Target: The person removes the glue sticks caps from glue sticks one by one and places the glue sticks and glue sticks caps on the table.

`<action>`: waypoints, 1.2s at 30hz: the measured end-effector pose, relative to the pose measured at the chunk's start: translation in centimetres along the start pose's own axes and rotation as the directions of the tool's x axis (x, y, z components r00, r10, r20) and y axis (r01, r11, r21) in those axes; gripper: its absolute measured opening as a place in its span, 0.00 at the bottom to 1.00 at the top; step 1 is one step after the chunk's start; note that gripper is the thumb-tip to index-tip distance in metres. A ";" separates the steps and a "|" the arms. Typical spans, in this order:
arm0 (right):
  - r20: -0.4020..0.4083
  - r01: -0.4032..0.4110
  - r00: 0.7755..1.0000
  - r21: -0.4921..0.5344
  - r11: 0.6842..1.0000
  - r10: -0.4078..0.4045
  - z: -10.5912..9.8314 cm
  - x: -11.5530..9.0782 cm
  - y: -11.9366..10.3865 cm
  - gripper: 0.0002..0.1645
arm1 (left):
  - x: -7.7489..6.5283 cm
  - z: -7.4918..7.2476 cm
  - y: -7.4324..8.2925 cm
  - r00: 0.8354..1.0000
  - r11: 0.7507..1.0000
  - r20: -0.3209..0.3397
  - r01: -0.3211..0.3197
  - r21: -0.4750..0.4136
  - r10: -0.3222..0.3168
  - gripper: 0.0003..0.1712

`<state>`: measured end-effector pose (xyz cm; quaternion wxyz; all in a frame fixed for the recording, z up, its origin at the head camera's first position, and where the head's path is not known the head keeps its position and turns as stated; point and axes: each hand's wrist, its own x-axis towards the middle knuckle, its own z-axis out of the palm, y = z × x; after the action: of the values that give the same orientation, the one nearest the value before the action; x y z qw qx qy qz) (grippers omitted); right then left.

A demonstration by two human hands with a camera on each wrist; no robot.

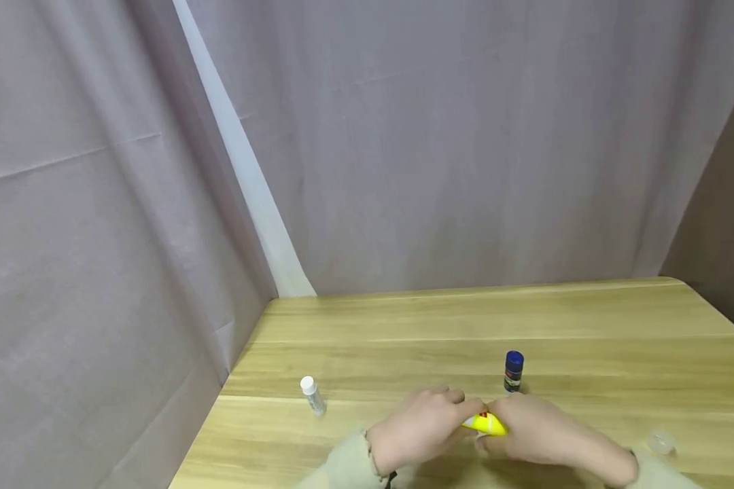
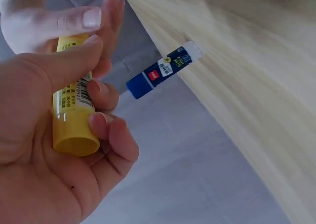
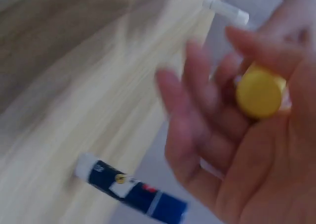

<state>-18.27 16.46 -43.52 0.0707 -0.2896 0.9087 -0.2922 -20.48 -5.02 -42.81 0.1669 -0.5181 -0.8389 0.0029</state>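
A: where's the yellow glue stick (image 2: 74, 130)?

B: off the bench (image 1: 373, 353), above its near side, between both hands

A: grip?

B: left hand (image 1: 428, 421) has thumb and fingers curled round the body; right hand (image 1: 538, 431) is at the other end, fingers blurred, can't tell if it pinches or only touches

A: why that hold?

B: my read: left steadies the tube, leaves one end free for the right

A: contents?

B: no glue visible; right wrist view gets just a plain yellow round end

A: rest?

B: blue glue stick (image 1: 513, 373) stands just past the right hand, blue end up, probably on end so it won't roll; white tube (image 1: 313, 396) upright near the left edge; insides hidden on both. Small clear round piece (image 1: 662, 443) toward the right edge, can't tell if it holds anything
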 end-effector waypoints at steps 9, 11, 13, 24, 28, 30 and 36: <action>0.060 -0.033 0.998 0.038 0.999 0.030 -0.9 0.5 -0.2 0.13 | 0.1 -0.8 0.0 0.999 1.000 0.036 0.012 -0.014 -0.011 0.14; -0.041 0.008 0.999 -0.128 0.992 -0.014 -0.5 0.3 -0.5 0.17 | 0.2 -1.0 -0.1 0.998 0.998 0.062 0.017 -0.057 -0.013 0.15; -0.161 0.036 0.983 -0.321 0.947 -0.092 -0.3 0.2 -0.7 0.20 | 0.4 -1.3 -0.3 0.996 0.995 0.083 0.034 -0.099 -0.026 0.15; -0.416 0.007 0.618 -0.845 0.534 -0.667 1.0 1.0 0.0 0.18 | 1.0 -2.1 -1.6 0.980 0.898 0.188 0.139 -0.417 -0.064 0.12; -0.400 0.061 0.804 -0.681 0.730 -0.440 1.0 0.5 -0.7 0.11 | 0.6 -1.8 -1.3 0.986 0.945 0.152 0.118 -0.306 -0.074 0.12; -0.324 0.064 0.914 -0.480 0.875 -0.244 0.8 0.3 -1.2 0.11 | 0.2 -1.7 -0.9 0.991 0.976 0.115 0.097 -0.197 -0.076 0.13; 0.070 -0.048 0.997 0.169 0.984 0.037 -0.7 0.5 -1.1 0.16 | -0.2 -1.8 0.3 0.999 0.998 0.006 0.040 0.041 -0.040 0.15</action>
<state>-18.35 15.78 -42.34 0.1316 -0.2725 0.8835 -0.3575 -19.63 -5.38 -41.23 0.1746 -0.4978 -0.8493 0.0184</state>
